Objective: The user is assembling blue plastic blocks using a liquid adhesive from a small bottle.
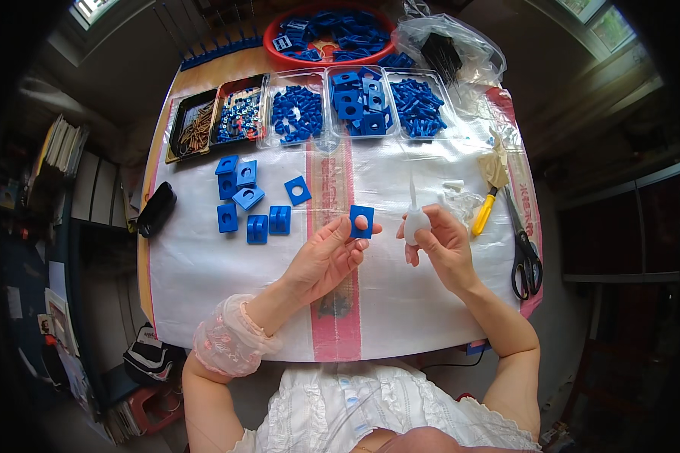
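My left hand (326,253) pinches a blue square plate (361,211) with a round hole, held up over the middle of the table. A fingertip shows through the hole. In my right hand (449,249) is a small white squeeze bottle (415,226), its long thin nozzle pointing away from me. The bottle and the plate are apart. Left of my hands lie several similar blue pieces; one holed plate (298,190) rests alone, and two thicker blocks (257,229) sit side by side.
Clear trays (298,113) of blue parts and black trays (195,128) of screws and small fittings line the back. Behind them stands a red basin (270,49) of blue pieces. Black scissors (527,264) and a yellow-handled tool (483,214) lie right; a black case (157,210) lies left.
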Demonstrator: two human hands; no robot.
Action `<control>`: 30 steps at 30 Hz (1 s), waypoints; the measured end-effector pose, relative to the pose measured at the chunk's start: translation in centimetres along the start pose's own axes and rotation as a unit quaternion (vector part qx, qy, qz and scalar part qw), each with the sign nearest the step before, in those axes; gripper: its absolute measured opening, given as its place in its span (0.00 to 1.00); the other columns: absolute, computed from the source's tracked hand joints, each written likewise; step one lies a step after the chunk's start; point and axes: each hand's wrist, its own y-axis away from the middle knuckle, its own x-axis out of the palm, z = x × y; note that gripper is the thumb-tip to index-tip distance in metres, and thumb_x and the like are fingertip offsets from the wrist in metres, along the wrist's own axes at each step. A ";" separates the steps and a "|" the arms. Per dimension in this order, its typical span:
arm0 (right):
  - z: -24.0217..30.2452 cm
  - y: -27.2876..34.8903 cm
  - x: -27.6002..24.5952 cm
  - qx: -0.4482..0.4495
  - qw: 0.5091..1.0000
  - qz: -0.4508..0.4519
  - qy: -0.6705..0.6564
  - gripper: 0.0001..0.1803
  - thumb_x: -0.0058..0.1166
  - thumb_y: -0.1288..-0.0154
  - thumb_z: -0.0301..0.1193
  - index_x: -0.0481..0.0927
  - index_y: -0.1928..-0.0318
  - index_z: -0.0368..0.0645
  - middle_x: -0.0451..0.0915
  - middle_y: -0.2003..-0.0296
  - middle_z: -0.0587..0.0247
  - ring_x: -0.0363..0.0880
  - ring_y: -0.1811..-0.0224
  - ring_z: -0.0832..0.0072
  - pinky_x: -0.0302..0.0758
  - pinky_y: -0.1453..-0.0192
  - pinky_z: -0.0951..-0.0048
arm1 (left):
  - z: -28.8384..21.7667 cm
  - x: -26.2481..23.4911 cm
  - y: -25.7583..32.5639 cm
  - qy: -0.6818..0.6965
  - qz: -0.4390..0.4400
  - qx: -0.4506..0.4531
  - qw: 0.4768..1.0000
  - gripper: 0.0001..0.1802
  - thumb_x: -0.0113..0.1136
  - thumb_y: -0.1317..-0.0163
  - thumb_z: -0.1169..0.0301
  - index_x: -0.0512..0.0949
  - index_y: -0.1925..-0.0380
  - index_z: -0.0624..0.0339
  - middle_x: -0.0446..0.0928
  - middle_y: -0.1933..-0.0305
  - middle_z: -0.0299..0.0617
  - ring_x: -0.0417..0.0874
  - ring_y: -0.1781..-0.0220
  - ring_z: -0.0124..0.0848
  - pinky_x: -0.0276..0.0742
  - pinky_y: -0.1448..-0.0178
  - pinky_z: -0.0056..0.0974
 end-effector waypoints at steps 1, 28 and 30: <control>-0.3 0.2 0.4 0.011 1.000 0.010 -0.006 0.12 0.53 0.28 0.27 0.73 0.48 0.35 0.81 0.61 0.57 0.79 0.70 0.79 0.75 0.68 0.77 | 0.0 -0.1 0.0 0.004 -0.004 0.004 1.000 0.15 0.55 0.28 0.61 0.73 0.51 0.60 0.72 0.44 0.46 0.76 0.58 0.21 0.80 0.54 0.23; -0.5 -0.5 -1.4 -0.017 0.999 -0.033 0.000 0.09 0.58 0.33 0.26 0.74 0.55 0.38 0.82 0.64 0.57 0.75 0.73 0.80 0.73 0.68 0.78 | -0.3 0.1 0.3 -0.043 -0.015 0.001 0.999 0.21 0.59 0.32 0.62 0.70 0.45 0.61 0.74 0.41 0.45 0.76 0.57 0.17 0.79 0.55 0.21; -0.6 -0.5 -1.4 -0.015 0.999 -0.038 0.003 0.09 0.58 0.34 0.24 0.74 0.56 0.39 0.82 0.64 0.57 0.76 0.73 0.80 0.73 0.68 0.78 | -0.3 0.0 0.3 -0.037 -0.006 0.001 0.999 0.22 0.60 0.32 0.63 0.69 0.43 0.62 0.74 0.42 0.45 0.76 0.55 0.17 0.79 0.54 0.21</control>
